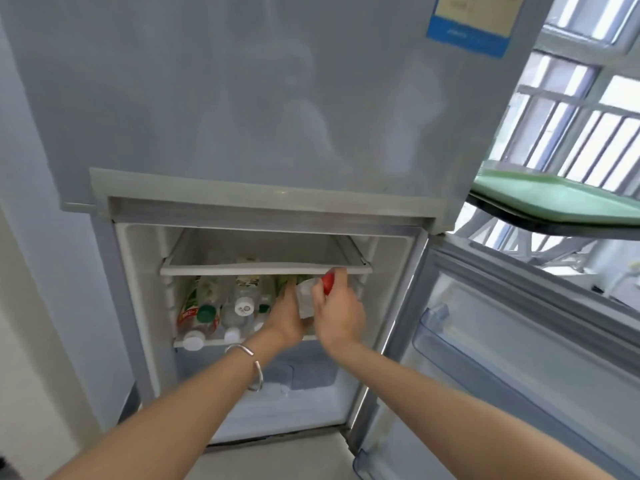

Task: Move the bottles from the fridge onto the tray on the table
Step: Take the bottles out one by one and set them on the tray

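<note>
Right hand (337,308) was curled round a red-capped clear plastic bottle (306,301) at three o'clock on the white shelf (212,340); it was best drawn out low

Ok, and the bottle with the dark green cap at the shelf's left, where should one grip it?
Probably the neck just behind its green cap, coming straight in from the open front. The green-capped bottle lies on its side, cap toward the door, with a clear bottle close beside it and the upper shelf low above.
</note>
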`<control>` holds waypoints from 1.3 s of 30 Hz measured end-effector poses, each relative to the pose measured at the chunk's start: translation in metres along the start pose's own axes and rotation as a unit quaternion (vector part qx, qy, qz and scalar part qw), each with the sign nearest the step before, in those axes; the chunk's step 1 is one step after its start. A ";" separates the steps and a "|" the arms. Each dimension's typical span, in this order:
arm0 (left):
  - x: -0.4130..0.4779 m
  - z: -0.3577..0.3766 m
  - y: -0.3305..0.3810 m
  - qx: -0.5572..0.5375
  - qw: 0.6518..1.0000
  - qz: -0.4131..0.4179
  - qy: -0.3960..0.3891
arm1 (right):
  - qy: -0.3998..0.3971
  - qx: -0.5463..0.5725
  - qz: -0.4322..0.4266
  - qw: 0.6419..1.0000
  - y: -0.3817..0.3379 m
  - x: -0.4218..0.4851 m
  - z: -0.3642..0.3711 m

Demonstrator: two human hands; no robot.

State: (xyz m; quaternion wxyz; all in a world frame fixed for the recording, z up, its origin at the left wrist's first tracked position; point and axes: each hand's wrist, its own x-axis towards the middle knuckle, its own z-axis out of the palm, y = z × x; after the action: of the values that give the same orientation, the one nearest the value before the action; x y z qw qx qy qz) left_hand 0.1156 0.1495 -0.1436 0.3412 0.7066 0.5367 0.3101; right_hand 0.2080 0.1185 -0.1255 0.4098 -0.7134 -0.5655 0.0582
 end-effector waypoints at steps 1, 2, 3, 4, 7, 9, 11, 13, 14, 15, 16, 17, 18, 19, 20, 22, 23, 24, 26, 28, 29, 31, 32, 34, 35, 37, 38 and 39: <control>-0.002 0.000 0.007 0.005 1.000 0.002 -0.013 | 0.000 -0.022 -0.030 0.999 -0.001 0.001 -0.009; -0.004 -0.001 0.013 0.022 0.999 0.008 -0.033 | -0.002 -0.038 -0.060 0.997 -0.002 0.001 -0.016; -0.005 -0.001 0.018 0.032 0.998 0.027 -0.047 | -0.005 -0.047 -0.087 0.995 -0.004 0.002 -0.026; -0.007 -0.002 0.024 0.029 0.997 0.034 -0.058 | -0.010 -0.053 -0.111 0.992 -0.006 0.003 -0.035; -0.015 -0.007 0.047 -0.012 0.994 0.060 -0.092 | -0.019 -0.052 -0.160 0.986 -0.013 0.008 -0.070; -0.023 -0.013 0.068 -0.045 0.991 0.079 -0.101 | -0.026 -0.049 -0.174 0.983 -0.019 0.012 -0.099; -0.035 -0.025 0.090 -0.055 0.986 0.096 -0.123 | -0.047 -0.037 -0.185 0.981 -0.024 0.014 -0.127; -0.042 -0.033 0.116 -0.058 0.983 0.104 -0.142 | -0.062 -0.001 -0.190 0.980 -0.030 0.016 -0.159; -0.044 -0.038 0.127 -0.053 0.983 0.104 -0.143 | -0.064 0.022 -0.190 0.980 -0.034 0.018 -0.174; -0.048 -0.042 0.142 -0.041 0.984 0.104 -0.140 | -0.059 0.042 -0.188 0.980 -0.037 0.020 -0.188; -0.051 -0.045 0.156 -0.029 0.984 0.110 -0.137 | -0.053 0.059 -0.184 0.980 -0.040 0.023 -0.203; -0.054 -0.048 0.170 -0.019 0.985 0.114 -0.131 | -0.052 0.074 -0.179 0.980 -0.042 0.026 -0.216; -0.055 -0.050 0.184 -0.012 0.984 0.122 -0.125 | -0.057 0.090 -0.169 0.980 -0.044 0.030 -0.229; -0.058 -0.051 0.201 -0.007 0.984 0.133 -0.122 | -0.067 0.112 -0.155 0.979 -0.042 0.034 -0.243; -0.059 -0.054 0.214 -0.004 0.983 0.143 -0.113 | -0.082 0.143 -0.139 0.976 -0.042 0.037 -0.253; -0.062 -0.055 0.245 0.006 0.982 0.170 -0.085 | -0.099 0.214 -0.100 0.967 -0.036 0.041 -0.274; -0.062 -0.055 0.261 0.014 0.981 0.182 -0.070 | -0.099 0.243 -0.084 0.961 -0.031 0.042 -0.283; -0.061 -0.056 0.275 0.020 0.980 0.193 -0.054 | -0.097 0.265 -0.070 0.957 -0.027 0.042 -0.290; -0.059 -0.056 0.304 0.028 0.976 0.217 -0.017 | -0.090 0.288 -0.060 0.951 -0.013 0.041 -0.302; -0.055 -0.055 0.331 0.035 0.971 0.237 0.015 | -0.084 0.278 -0.079 0.954 0.002 0.040 -0.313; -0.052 -0.054 0.343 0.033 0.969 0.242 0.025 | -0.078 0.253 -0.095 0.960 0.009 0.040 -0.318; -0.048 -0.051 0.365 0.026 0.969 0.243 0.041 | -0.062 0.182 -0.125 0.973 0.016 0.042 -0.328; -0.046 -0.048 0.376 0.020 0.970 0.237 0.053 | -0.056 0.160 -0.132 0.977 0.018 0.045 -0.333; -0.041 -0.042 0.396 0.018 0.972 0.221 0.078 | -0.036 0.144 -0.132 0.980 0.020 0.054 -0.343; -0.037 -0.038 0.405 0.024 0.971 0.223 0.087 | -0.021 0.141 -0.137 0.980 0.022 0.061 -0.348; -0.026 -0.027 0.420 0.007 0.964 0.250 0.084 | 0.017 0.146 -0.140 0.979 0.027 0.080 -0.356; -0.021 -0.022 0.424 -0.017 0.961 0.265 0.075 | 0.038 0.146 -0.138 0.979 0.030 0.090 -0.357; -0.014 -0.018 0.427 -0.043 0.958 0.275 0.069 | 0.060 0.148 -0.133 0.978 0.034 0.102 -0.358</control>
State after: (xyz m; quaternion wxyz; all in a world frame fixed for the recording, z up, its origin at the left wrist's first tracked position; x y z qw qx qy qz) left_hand 0.3317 0.0574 0.2135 0.2349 0.7886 0.3305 0.4622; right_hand 0.4657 0.0194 0.1260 0.5485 -0.5654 -0.6145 0.0431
